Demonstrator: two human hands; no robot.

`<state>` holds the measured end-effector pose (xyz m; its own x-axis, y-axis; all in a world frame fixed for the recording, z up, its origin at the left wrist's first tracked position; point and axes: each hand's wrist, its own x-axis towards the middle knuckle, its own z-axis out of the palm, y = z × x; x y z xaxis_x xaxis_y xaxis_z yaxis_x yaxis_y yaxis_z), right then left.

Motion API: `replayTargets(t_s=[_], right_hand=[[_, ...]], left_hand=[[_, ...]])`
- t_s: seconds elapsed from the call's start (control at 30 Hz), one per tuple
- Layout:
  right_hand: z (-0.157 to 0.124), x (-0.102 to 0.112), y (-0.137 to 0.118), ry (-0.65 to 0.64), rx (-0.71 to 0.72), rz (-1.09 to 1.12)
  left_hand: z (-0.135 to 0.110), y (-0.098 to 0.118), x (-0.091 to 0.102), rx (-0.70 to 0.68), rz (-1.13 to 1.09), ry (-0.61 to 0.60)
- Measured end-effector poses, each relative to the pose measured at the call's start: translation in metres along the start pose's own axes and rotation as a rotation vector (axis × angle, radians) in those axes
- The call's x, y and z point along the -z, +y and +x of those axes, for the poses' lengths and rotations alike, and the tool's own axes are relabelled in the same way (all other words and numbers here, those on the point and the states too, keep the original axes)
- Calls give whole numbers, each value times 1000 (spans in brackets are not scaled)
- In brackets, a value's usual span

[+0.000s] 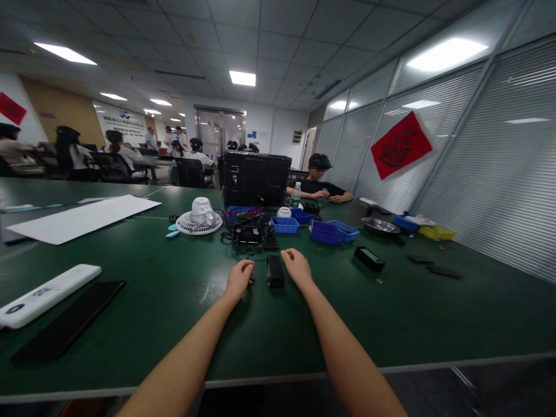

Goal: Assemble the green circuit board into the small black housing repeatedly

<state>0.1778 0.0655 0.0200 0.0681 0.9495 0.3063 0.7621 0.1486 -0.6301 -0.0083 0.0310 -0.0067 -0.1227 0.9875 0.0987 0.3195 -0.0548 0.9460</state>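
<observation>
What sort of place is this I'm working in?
Probably an open-plan office doubling as a workshop: a large green table bearing blue bins, black office chairs beyond it, and slatted blinds along the right.

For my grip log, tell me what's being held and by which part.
Nothing is visibly held: the black box sits between the left hand and the right hand, gripped by neither.

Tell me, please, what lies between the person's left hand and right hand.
In the head view, a black box-like object lies on the green table between the left hand and the right hand. Whether the right hand touches it is unclear.
</observation>
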Motion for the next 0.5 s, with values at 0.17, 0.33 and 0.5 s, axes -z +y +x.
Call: replayTargets(t_s=[0.17,0.33,0.5], right_hand=[[-34,-26,-31,-23,204,-246],[-40,-25,-38,-136,155,-464],[-10,9,-3,-177,-4,-369]], left_hand=[[8,-6,19,47,-16,108],[8,-8,17,50,17,103],[9,-11,16,15,103,83]])
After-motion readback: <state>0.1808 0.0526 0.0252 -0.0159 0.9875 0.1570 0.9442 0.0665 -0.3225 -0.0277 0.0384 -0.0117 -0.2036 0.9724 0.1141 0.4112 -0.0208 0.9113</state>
